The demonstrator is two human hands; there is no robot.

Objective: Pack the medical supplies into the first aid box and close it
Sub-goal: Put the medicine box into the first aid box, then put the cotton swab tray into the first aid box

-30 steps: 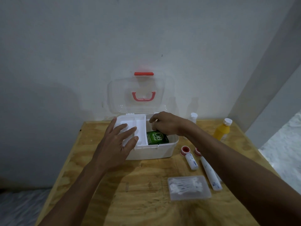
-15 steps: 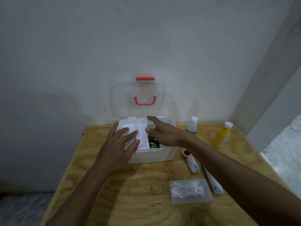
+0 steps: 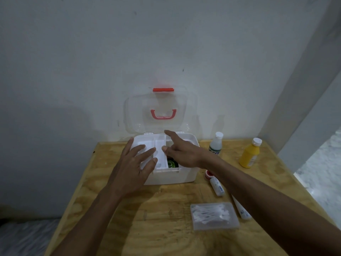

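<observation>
The white first aid box (image 3: 171, 177) stands open at the back of the wooden table (image 3: 162, 215), its clear lid (image 3: 160, 111) upright against the wall. A white inner tray (image 3: 160, 156) sits over the box's left part. My left hand (image 3: 134, 167) rests flat on that tray, fingers spread. My right hand (image 3: 181, 151) hovers over the box's right part, fingers apart, thumb touching the tray's edge. A green box (image 3: 172, 164) shows inside, mostly hidden under my right hand. On the table lie a clear case of cotton swabs (image 3: 214, 216) and two white tubes (image 3: 216, 186) (image 3: 241, 211).
A white spray bottle (image 3: 215, 144) and a yellow bottle (image 3: 250, 154) stand at the back right of the table. The wall is right behind the box. The table's right edge drops to a pale floor (image 3: 324, 172).
My right hand has lifted off the green box and opened, its thumb now at the tray's edge. My left hand stays on the tray. The camera has tilted up a little.
</observation>
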